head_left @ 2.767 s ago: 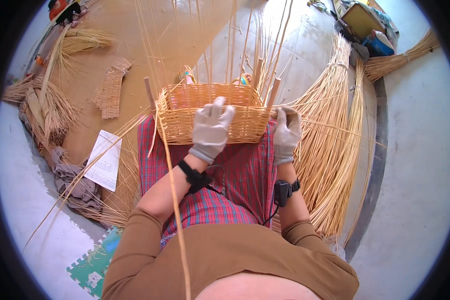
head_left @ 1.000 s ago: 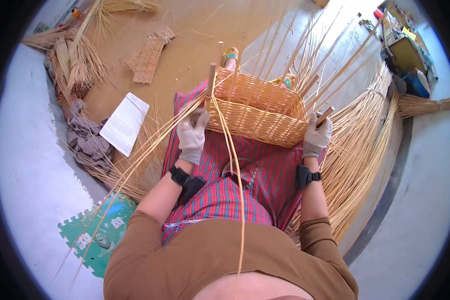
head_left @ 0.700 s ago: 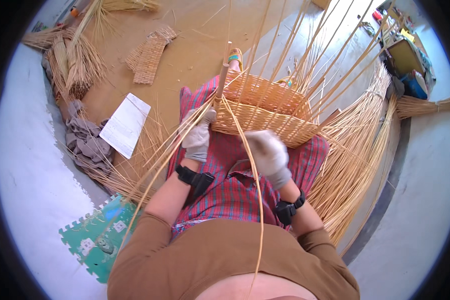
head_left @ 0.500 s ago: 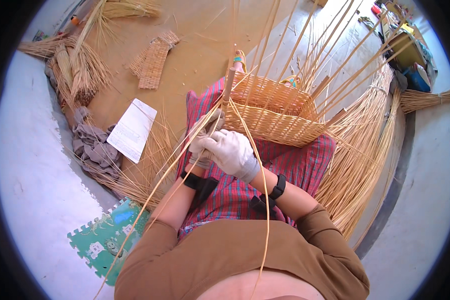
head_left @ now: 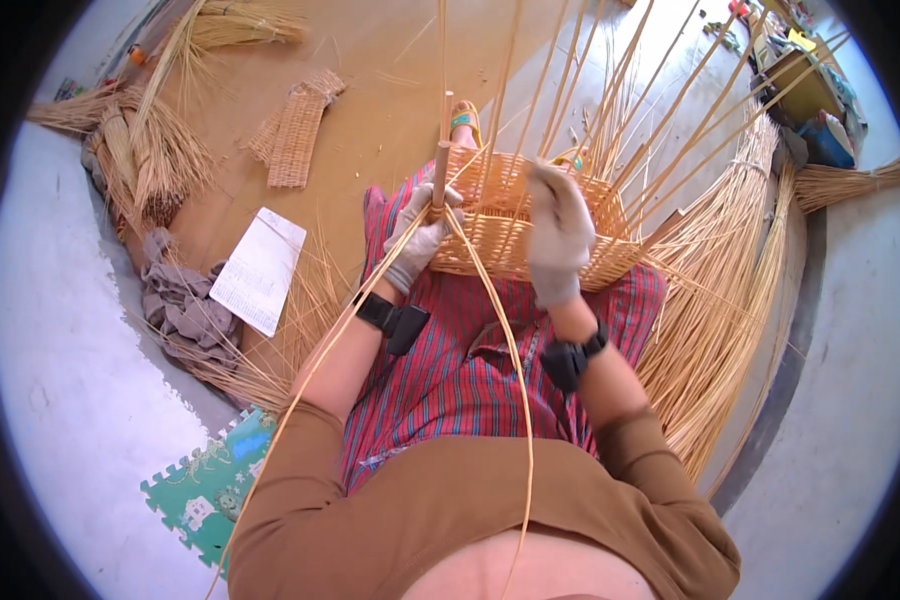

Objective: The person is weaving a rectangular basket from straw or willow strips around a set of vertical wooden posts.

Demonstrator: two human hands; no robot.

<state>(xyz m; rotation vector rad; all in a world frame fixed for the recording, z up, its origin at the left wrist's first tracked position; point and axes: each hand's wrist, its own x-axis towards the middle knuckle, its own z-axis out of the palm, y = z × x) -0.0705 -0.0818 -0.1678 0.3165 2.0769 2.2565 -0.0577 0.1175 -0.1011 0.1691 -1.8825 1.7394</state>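
Note:
A partly woven wicker basket (head_left: 470,250) rests on my lap, long upright stakes (head_left: 625,85) rising from it. My left hand (head_left: 410,245), in a pale work glove, is closed round its near left corner, at the foot of a thick wooden post (head_left: 440,175). From that corner long cane strands (head_left: 515,370) trail toward me, some over my left forearm, one down the middle. Over the basket, my right hand (head_left: 562,235), also gloved, is raised with fingers stretched upward and blurred at the tips; no strand shows in it.
A large bundle of long canes (head_left: 715,300) lies to the right. On the left are more fibre bundles (head_left: 160,150), a grey cloth (head_left: 185,300), a white sheet (head_left: 260,270) and a green foam mat (head_left: 205,490). A woven piece (head_left: 298,135) lies on the floor ahead.
My right hand has left the strands beside my left hand and moved right, over the basket. My left hand has shifted up onto the basket's corner.

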